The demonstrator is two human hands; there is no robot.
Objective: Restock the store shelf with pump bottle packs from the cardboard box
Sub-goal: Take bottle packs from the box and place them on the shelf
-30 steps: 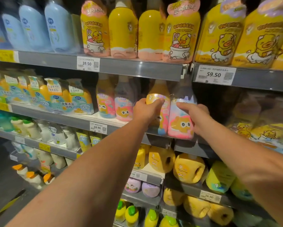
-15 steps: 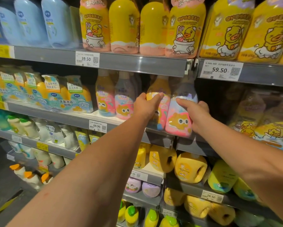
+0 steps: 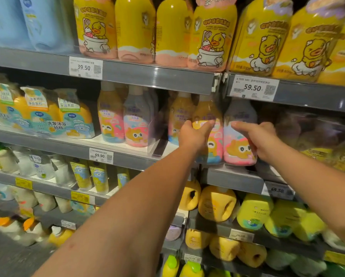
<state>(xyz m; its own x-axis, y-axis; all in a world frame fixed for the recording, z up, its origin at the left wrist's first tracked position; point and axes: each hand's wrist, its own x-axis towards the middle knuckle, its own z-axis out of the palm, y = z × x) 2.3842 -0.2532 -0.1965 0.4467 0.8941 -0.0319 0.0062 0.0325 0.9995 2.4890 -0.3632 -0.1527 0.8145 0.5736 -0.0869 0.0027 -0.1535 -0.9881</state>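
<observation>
1. The left hand (image 3: 195,134) has its fingers curled round the left side of the clear-wrapped twin pack of yellow and lilac pump bottles (image 3: 237,148).
2. The right hand (image 3: 261,138) grips the pack's right side, forefinger lying across its front.
3. The pack stands upright at the front edge of the grey metal shelf (image 3: 233,177), below the 59.50 price label (image 3: 252,87).

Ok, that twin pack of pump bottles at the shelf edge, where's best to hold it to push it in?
Take the twin pack by its two outer flanks, at the wide bottle bodies, coming from the front, one hand per side. It stands upright and its narrow necks sit close under the upper shelf. The left hand and right hand hold it so.
</observation>
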